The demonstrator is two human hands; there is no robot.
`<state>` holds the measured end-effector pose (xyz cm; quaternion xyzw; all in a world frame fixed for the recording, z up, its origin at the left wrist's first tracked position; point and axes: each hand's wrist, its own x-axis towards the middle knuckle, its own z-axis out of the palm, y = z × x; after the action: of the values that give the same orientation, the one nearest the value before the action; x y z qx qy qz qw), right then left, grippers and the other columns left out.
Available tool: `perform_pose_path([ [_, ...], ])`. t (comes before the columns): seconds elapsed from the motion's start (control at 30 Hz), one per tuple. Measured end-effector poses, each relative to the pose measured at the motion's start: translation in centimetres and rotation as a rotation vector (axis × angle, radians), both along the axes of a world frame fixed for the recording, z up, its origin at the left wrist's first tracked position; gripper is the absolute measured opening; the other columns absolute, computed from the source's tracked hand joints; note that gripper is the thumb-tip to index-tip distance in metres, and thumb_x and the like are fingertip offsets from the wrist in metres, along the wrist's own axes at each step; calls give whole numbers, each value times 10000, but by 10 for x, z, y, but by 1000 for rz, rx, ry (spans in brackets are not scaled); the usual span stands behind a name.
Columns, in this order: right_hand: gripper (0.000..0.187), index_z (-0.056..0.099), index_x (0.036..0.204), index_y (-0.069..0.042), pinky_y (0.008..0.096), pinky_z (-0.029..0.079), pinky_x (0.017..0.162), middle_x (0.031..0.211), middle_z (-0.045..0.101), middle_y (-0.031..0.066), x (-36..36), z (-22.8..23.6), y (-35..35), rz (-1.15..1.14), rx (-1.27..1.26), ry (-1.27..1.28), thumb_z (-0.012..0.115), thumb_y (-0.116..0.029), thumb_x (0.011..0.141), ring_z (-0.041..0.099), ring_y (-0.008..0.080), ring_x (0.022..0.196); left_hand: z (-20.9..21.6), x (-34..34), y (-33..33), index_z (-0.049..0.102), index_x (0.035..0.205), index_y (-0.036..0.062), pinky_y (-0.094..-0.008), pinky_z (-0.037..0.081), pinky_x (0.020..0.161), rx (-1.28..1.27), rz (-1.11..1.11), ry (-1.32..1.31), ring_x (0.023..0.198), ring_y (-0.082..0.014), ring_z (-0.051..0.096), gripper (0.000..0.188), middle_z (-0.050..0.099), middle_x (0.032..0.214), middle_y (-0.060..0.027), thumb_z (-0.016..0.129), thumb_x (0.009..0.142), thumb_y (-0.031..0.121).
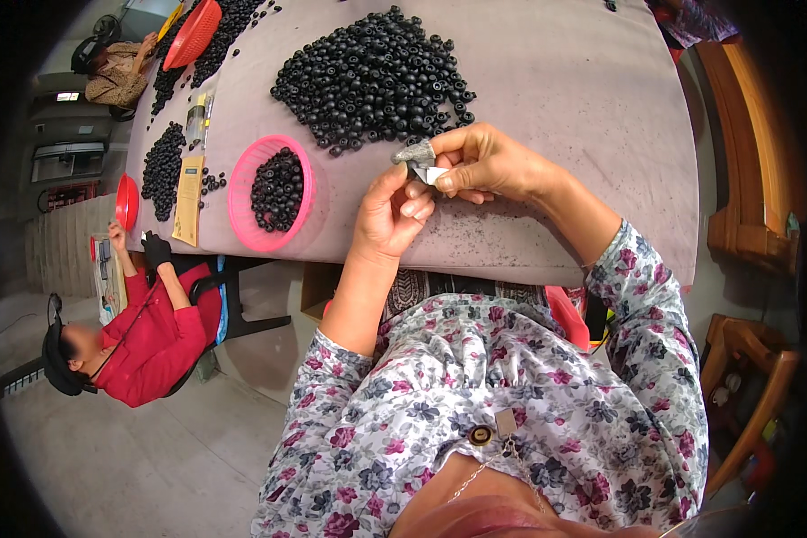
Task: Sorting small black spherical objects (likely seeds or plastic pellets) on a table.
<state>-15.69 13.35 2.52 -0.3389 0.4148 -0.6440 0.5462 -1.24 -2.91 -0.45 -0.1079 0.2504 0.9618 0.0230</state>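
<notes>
My left hand (387,217) and my right hand (489,166) meet above the near part of the table, fingertips closed together. Between the left fingertips is a small black part (412,169), mostly hidden by the fingers. Pinched in my right hand is a small flat white piece (434,175), its edge against the black part; its kind cannot be made out. A grey cover (414,152) wraps the right index fingertip. Just beyond my hands lies a big heap of small round black parts with holes (372,85). To the left stands a pink plastic basket (240,229) partly filled with the same black parts.
Dark crumbs (484,229) litter the cloth-covered table (592,117). Left of the basket lie a tan packet (187,202) and a smaller heap (163,170). A person in red (166,336) works at the left side, near a red bowl (126,202). A wooden chair (749,377) stands right.
</notes>
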Motion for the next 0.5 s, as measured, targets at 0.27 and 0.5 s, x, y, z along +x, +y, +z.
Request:
perform_pose_path([
  [0.27, 299, 668, 1151, 5, 188, 330, 420, 721, 612, -28, -1, 0, 1, -4, 9, 3, 708, -97, 873, 477, 38, 507, 3, -1, 1, 597, 1041, 12, -230, 401, 543, -35, -9, -29, 553, -73, 489, 256, 542, 726, 4, 639, 938, 243],
  [0.5, 303, 669, 1149, 3, 185, 331, 420, 722, 614, -26, 0, 1, 0, 2, 9, 20, 713, -99, 867, 479, 35, 505, 5, 0, 3, 585, 1026, 14, -232, 400, 546, -17, 17, -19, 550, -72, 489, 243, 538, 725, 4, 637, 938, 235],
])
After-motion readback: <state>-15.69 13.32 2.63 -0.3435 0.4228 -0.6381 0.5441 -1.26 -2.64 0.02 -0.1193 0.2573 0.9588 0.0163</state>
